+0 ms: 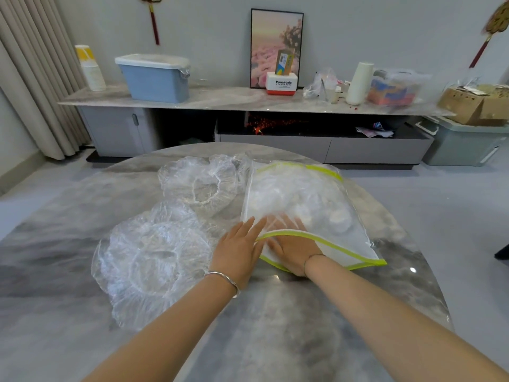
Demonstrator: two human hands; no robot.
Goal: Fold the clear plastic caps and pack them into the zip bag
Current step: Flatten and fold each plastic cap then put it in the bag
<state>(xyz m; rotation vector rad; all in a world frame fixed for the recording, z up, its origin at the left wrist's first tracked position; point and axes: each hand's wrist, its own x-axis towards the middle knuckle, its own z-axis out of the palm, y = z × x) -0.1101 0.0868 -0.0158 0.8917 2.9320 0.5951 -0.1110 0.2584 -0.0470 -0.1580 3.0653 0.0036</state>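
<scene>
A clear zip bag (303,199) with lime-green edging lies on the round marble table (275,326), its open mouth toward me. Folded caps show faintly through it. My right hand (292,250) reaches into the mouth, fingers straight under the plastic. My left hand (238,250) rests flat on the bag's near left edge, fingers straight. One clear plastic cap (154,260) with an elastic rim lies spread out to the left of my hands. A second cap (198,183) lies behind it, beside the bag.
A long sideboard (248,102) stands behind the table with a blue lidded bin (155,78), paper cups, a framed picture, a white roll and boxes. A grey storage tub (465,144) sits on the floor at right. Curtains hang at the left.
</scene>
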